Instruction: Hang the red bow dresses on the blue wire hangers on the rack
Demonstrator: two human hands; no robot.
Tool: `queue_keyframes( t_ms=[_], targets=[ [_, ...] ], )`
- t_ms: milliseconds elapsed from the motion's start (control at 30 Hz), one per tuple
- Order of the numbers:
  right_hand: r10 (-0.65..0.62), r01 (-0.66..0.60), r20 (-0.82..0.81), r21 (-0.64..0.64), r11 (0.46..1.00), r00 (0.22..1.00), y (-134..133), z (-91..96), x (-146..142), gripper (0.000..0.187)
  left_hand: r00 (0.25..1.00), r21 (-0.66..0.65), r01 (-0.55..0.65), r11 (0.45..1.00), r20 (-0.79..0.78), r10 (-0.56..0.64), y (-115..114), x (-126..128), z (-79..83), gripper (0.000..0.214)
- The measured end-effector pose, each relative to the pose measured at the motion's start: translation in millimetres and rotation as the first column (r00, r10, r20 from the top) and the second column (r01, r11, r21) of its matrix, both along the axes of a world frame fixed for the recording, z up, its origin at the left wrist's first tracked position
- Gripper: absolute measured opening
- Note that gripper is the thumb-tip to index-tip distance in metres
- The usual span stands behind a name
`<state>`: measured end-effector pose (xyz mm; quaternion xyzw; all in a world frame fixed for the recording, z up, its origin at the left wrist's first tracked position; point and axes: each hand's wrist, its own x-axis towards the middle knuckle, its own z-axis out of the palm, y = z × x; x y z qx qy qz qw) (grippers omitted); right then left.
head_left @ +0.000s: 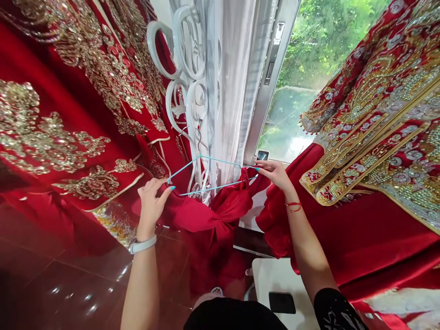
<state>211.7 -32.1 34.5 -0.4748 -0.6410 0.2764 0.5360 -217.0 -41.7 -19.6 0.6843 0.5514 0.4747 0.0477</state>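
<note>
A thin blue wire hanger (206, 173) hangs by its hook from a white ornamental rack (187, 91). A plain red garment (213, 215) droops from the hanger. My left hand (151, 201) pinches the hanger's left end together with the red fabric. My right hand (273, 173) pinches the hanger's right end, where a fold of red fabric sits. A white band is on my left wrist, a red string on my right.
Red garments with heavy gold embroidery hang at left (68, 114) and right (378, 114). A white curtain (233, 82) and a window frame (271, 68) stand behind. A white stool (282, 284) with a dark phone on it stands below, on a glossy dark red floor (68, 284).
</note>
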Motion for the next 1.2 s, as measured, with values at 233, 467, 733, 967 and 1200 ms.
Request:
queue_keyframes(
  t_ms=[233,467,733,967,1200],
  targets=[
    [-0.074,0.058,0.164,0.102,0.993,0.984,14.0,12.9,3.4,0.031,1.0,-0.047,-0.029,0.998,0.009,0.029,0.3,14.0,-3.8,0.023],
    [-0.369,0.173,0.713,0.335,0.926,0.596,16.4,18.8,-5.7,0.031,0.956,0.203,-0.261,0.944,0.192,0.223,-41.9,98.5,-6.3,0.034],
    [-0.372,0.232,0.671,0.293,0.928,0.642,16.3,17.2,-22.2,0.042,0.916,-0.103,0.402,0.91,0.067,-0.397,27.7,223.2,15.8,0.034],
    [-0.412,0.307,0.576,0.275,0.911,0.706,14.1,33.3,-43.7,0.05,0.908,-0.087,0.409,0.909,0.136,-0.396,45.5,234.8,11.7,0.024],
    [-0.261,0.181,0.538,0.198,0.963,0.801,6.3,38.4,-86.8,0.05,0.86,-0.061,0.48,0.875,0.232,-0.455,44.2,225.3,11.3,0.027]
  ],
)
